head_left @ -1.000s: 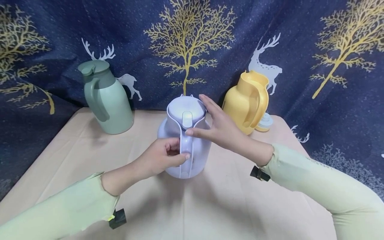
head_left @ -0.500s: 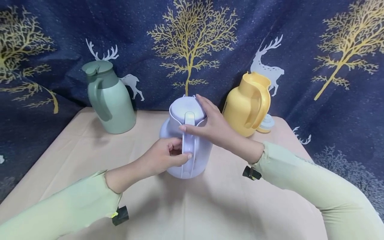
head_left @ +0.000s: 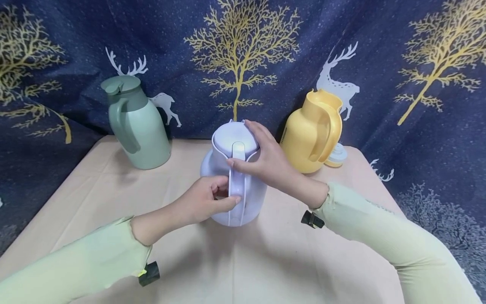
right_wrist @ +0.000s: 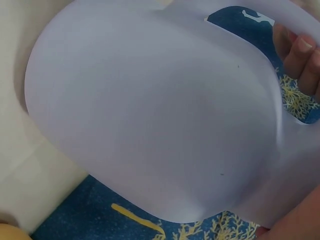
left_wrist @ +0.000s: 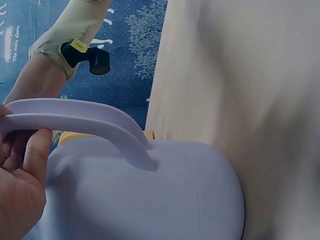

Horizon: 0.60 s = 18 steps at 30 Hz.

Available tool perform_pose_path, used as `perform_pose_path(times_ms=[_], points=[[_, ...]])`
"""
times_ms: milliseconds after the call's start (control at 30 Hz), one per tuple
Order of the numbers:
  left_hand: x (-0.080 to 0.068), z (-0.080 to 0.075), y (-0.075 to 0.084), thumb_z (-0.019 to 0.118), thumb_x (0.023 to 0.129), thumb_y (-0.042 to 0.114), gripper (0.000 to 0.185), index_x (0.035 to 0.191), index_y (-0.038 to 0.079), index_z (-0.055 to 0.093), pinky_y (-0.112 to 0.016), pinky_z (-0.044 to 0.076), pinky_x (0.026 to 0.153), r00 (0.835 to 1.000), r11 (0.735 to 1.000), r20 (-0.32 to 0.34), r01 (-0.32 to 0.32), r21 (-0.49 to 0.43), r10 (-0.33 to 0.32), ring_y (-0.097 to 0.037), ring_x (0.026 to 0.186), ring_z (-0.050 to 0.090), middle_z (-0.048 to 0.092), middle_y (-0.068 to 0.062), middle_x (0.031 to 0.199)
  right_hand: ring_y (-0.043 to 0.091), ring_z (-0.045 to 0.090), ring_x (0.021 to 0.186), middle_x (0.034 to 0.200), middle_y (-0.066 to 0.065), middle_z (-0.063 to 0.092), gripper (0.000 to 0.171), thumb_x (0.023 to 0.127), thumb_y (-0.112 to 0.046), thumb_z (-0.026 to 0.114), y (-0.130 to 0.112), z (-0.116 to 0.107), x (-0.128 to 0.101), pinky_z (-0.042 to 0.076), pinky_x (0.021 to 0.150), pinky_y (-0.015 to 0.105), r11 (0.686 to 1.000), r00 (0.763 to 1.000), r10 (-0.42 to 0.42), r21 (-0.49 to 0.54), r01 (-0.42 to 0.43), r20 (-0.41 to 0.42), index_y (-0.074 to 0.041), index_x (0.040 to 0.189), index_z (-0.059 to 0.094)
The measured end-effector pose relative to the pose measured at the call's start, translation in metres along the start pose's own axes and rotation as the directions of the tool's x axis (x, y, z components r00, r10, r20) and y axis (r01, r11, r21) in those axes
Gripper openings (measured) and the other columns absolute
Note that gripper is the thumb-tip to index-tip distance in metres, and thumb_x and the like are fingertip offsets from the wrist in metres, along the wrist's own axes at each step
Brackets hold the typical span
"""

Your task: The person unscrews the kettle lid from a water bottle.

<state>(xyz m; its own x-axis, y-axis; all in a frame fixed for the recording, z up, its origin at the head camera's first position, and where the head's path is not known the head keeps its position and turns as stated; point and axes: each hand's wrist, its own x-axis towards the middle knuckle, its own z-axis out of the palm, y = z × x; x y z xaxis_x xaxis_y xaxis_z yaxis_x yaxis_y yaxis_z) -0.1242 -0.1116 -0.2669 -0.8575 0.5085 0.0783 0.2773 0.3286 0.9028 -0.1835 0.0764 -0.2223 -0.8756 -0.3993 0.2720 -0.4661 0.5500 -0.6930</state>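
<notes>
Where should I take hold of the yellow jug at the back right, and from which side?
Grip the yellow jug by its looped handle, probably coming in from the front. The jug stands upright with the handle facing the camera and a gap behind it for fingers. The right hand on the lilac jug is the nearer one; the left hand holds that jug's handle.
</notes>
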Motion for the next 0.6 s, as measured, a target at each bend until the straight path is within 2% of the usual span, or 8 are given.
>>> perform_pose_path(times_ms=[600], points=[[0.0038, 0.0009, -0.0018, 0.058, 0.092, 0.014, 0.034, 0.12, -0.006, 0.061, -0.034, 0.055, 0.092, 1.0, 1.0, 0.007, -0.016, -0.014, 0.016, -0.019, 0.1, 0.065, 0.071, -0.019, 0.115, 0.03, 0.043, 0.138, 0.159, 0.013, 0.032, 0.089, 0.078, -0.034, 0.077, 0.0033, -0.0021, 0.0033, 0.036, 0.116, 0.049, 0.999, 1.0, -0.03, -0.027, 0.03, 0.003, -0.006, 0.151, 0.036]])
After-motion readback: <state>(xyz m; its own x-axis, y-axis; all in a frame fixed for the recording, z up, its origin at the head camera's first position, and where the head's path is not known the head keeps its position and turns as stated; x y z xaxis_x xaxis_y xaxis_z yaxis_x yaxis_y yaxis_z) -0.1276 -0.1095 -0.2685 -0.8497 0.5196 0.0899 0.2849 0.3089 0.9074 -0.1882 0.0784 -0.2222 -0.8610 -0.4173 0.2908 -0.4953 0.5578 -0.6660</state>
